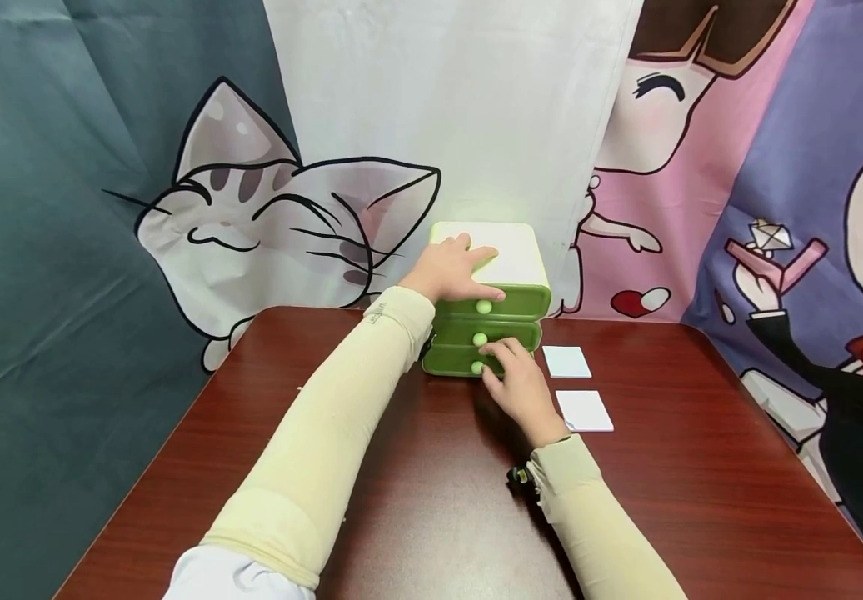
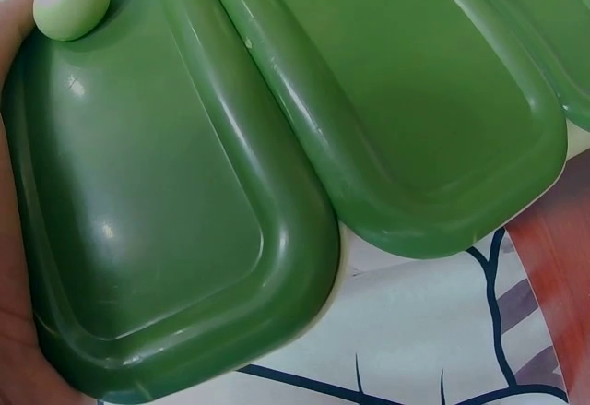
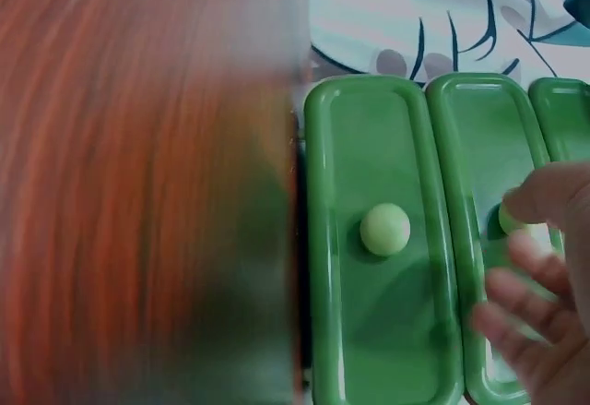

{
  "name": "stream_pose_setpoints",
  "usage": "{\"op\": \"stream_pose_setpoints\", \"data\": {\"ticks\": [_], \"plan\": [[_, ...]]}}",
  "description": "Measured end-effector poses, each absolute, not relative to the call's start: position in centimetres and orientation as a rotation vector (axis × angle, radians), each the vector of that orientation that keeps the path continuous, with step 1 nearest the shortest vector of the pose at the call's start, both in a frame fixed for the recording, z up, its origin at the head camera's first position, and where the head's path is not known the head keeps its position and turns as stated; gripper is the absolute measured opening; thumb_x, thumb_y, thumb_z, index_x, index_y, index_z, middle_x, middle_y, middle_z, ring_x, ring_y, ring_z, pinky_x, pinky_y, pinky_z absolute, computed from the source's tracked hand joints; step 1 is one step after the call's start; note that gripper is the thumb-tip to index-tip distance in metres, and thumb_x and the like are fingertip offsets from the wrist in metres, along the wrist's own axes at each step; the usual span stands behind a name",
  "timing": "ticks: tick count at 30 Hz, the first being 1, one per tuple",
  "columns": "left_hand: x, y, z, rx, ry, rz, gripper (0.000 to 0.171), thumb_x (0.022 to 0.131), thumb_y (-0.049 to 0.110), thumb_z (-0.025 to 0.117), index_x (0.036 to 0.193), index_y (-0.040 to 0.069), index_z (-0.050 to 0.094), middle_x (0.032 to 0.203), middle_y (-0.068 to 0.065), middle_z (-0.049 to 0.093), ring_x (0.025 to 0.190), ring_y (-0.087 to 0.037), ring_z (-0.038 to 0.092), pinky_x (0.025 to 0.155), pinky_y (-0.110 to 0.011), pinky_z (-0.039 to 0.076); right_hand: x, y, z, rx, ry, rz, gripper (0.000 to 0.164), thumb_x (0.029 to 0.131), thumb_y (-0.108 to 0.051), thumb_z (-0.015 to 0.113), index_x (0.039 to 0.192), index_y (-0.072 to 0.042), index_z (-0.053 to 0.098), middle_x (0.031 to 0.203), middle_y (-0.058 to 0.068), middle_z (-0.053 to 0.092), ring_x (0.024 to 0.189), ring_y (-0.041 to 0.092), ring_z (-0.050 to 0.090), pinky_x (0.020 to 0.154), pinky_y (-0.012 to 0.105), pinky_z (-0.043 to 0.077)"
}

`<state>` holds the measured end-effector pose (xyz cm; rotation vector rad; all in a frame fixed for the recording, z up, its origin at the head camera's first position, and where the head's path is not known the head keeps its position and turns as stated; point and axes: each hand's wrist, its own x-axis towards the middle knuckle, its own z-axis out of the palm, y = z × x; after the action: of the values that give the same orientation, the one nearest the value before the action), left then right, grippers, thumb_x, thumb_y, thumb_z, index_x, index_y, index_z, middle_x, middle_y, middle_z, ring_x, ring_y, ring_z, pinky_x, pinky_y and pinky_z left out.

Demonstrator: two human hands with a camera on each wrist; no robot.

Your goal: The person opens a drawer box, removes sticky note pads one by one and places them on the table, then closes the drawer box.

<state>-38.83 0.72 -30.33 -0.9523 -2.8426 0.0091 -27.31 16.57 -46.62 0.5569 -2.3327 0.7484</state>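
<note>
A small green chest of drawers [image 1: 529, 305] with a pale top stands at the back of the table, its three drawer fronts each bearing a round light-green knob. My left hand [image 1: 458, 271] rests on the chest's top with fingers spread, the thumb hanging over the front edge; part of it shows beside the top knob [image 2: 72, 1] in the left wrist view. My right hand [image 1: 521, 388] is in front of the lower drawers, fingers loosely bent. In the right wrist view its fingertips overlap the middle knob [image 3: 511, 221], while the bottom knob [image 3: 384, 230] is uncovered.
Two square pads of paper, one pale blue [image 1: 567, 362] and one white [image 1: 585, 411], lie on the dark red-brown table [image 1: 431, 500] right of the chest. Directly behind the table hangs a cartoon-printed cloth [image 1: 469, 108].
</note>
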Motion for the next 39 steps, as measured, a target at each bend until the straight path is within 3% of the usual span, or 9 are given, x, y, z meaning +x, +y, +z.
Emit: {"op": "stream_pose_setpoints", "data": {"ticks": [4,11,19,26,39], "plan": [[-38.9,0.7,-30.3,-0.947,-2.845,0.01,0.093,0.079,0.088,0.048,0.157,0.038,0.034,0.139,-0.009,0.045,0.122,-0.028,0.05,0.093,-0.047,0.048,-27.5,16.3,-46.9,0.515,-2.467,0.802,0.02,0.086,-0.007,0.076,0.106,-0.009,0.074,0.109,0.007,0.068,0.104,0.027,0.066,0.092,0.045,0.051],[-39.0,0.7,-30.3,-0.944,-2.847,0.014,0.094,0.079,0.089,0.047,0.158,0.039,0.034,0.14,-0.009,0.045,0.122,-0.028,0.05,0.093,-0.047,0.048,-28.0,15.5,-47.7,0.543,-2.585,0.729,0.026,0.085,-0.006,0.075,0.11,-0.005,0.076,0.113,0.009,0.066,0.107,0.029,0.065,0.094,0.046,0.05],[-38.9,0.7,-30.3,-0.94,-2.85,0.016,0.094,0.079,0.089,0.047,0.158,0.039,0.034,0.139,-0.009,0.045,0.12,-0.027,0.05,0.092,-0.045,0.048,-28.5,14.2,-48.6,0.357,-2.511,0.733,0.015,0.083,-0.011,0.081,0.098,-0.007,0.08,0.102,0.007,0.068,0.098,0.027,0.068,0.088,0.044,0.053],[-38.8,0.8,-30.3,-0.945,-2.847,0.0,0.095,0.078,0.089,0.048,0.157,0.039,0.034,0.138,-0.009,0.046,0.119,-0.026,0.051,0.09,-0.044,0.048,-28.8,13.6,-49.1,0.294,-2.43,0.685,0.008,0.082,-0.004,0.077,0.087,-0.008,0.08,0.093,0.006,0.067,0.089,0.028,0.069,0.078,0.046,0.055],[-39.0,0.8,-30.2,-0.953,-2.86,-0.017,0.095,0.078,0.088,0.049,0.157,0.038,0.034,0.139,-0.01,0.045,0.12,-0.027,0.05,0.092,-0.045,0.048,-28.6,13.5,-49.6,0.255,-2.418,0.715,0.006,0.079,-0.004,0.075,0.083,-0.007,0.078,0.091,0.006,0.065,0.087,0.029,0.068,0.075,0.047,0.055]]}}
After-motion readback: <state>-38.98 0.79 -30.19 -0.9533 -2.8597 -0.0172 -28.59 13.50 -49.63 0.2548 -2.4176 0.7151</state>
